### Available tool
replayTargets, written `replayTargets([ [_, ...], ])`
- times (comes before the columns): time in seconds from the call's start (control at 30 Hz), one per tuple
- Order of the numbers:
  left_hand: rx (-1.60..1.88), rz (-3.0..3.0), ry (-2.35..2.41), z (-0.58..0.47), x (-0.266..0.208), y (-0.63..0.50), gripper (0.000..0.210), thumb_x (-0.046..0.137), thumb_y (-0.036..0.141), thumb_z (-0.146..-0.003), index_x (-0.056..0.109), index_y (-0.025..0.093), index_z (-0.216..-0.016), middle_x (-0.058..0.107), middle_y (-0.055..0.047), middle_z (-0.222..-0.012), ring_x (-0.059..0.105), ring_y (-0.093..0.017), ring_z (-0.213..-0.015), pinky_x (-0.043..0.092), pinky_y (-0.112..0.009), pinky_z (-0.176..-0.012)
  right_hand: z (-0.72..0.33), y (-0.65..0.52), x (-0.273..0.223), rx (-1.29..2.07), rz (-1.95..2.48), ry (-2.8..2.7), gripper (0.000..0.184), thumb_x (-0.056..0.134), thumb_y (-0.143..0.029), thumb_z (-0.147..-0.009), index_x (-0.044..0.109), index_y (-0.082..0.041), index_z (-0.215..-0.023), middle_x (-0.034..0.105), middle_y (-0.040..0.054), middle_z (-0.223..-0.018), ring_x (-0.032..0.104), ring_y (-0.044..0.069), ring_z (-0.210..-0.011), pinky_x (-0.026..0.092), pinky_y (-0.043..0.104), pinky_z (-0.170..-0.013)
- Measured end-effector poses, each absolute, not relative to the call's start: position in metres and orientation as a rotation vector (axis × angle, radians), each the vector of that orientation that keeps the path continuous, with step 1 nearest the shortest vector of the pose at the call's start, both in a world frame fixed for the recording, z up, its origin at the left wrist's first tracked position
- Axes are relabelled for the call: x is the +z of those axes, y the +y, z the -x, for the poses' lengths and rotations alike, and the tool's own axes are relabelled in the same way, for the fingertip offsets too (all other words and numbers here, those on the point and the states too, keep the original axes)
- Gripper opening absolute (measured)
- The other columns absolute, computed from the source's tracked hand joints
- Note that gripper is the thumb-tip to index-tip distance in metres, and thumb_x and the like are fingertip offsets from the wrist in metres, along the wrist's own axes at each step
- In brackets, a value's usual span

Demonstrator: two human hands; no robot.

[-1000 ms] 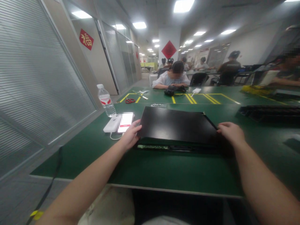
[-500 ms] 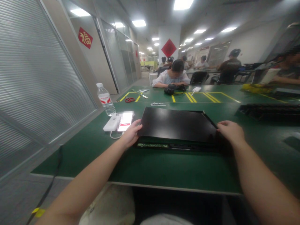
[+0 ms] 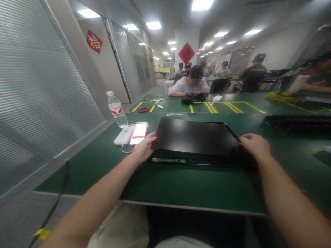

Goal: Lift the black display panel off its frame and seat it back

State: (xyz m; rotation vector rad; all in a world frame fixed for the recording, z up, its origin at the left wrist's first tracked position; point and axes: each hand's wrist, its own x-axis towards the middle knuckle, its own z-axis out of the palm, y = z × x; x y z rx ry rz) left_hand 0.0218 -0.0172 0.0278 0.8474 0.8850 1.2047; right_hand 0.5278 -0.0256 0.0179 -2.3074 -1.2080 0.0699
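Note:
A flat black display panel lies in front of me, its near edge lifted a little above the table. My left hand is closed on its left edge, thumb on top and the other fingers partly hidden below. At the right edge, my right hand pinches the corner, its fingertips curled in. Under the near edge a green circuit board strip shows inside a dark frame. What lies beneath the rest of the panel is hidden.
A white power bank, a lit phone and a water bottle stand left. Red-handled scissors lie farther back on the green table. Dark stacked parts sit right. A person sits opposite.
Almost nothing differs. Both hands stay at the panel's edges, and the panel keeps its place apart from a very slight shift.

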Motion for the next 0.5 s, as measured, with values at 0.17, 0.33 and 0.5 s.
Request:
replayTargets([
  [0.17, 1.221, -0.856, 0.879, -0.0220, 0.0259, -0.0171, 0.062, 0.085, 0.012, -0.086, 0.075, 0.022, -0.146, 0.084, -0.013, -0.133, 0.080, -0.028, -0.114, 0.063, -0.032, -0.081, -0.5273, -0.0258, 0.0174, 0.082, 2.336, -1.194, 0.027, 0.071, -0.041, -0.087, 0.089, -0.029, -0.103, 0.084, 0.0144, -0.096, 0.077, 0.035, -0.086, 0.060, 0.046, -0.077],
  [0.33, 1.213, -0.894, 0.873, -0.0214, 0.0252, -0.0174, 0.050, 0.087, 0.012, -0.085, 0.079, 0.018, -0.135, 0.084, -0.014, -0.130, 0.081, -0.029, -0.113, 0.065, -0.033, -0.084, -0.5236, -0.0271, 0.0208, 0.058, 2.350, -1.207, 0.029, 0.071, -0.042, -0.087, 0.090, -0.028, -0.103, 0.084, 0.0145, -0.097, 0.077, 0.035, -0.085, 0.060, 0.045, -0.076],
  [0.5, 1.215, -0.913, 0.889, -0.0208, 0.0257, -0.0176, 0.044, 0.087, 0.011, -0.085, 0.080, 0.020, -0.128, 0.085, -0.012, -0.127, 0.081, -0.028, -0.111, 0.065, -0.033, -0.084, -0.5207, -0.0275, 0.0225, 0.060, 2.375, -1.201, 0.031, 0.070, -0.043, -0.089, 0.090, -0.028, -0.108, 0.084, 0.0159, -0.101, 0.077, 0.036, -0.088, 0.060, 0.046, -0.076],
])
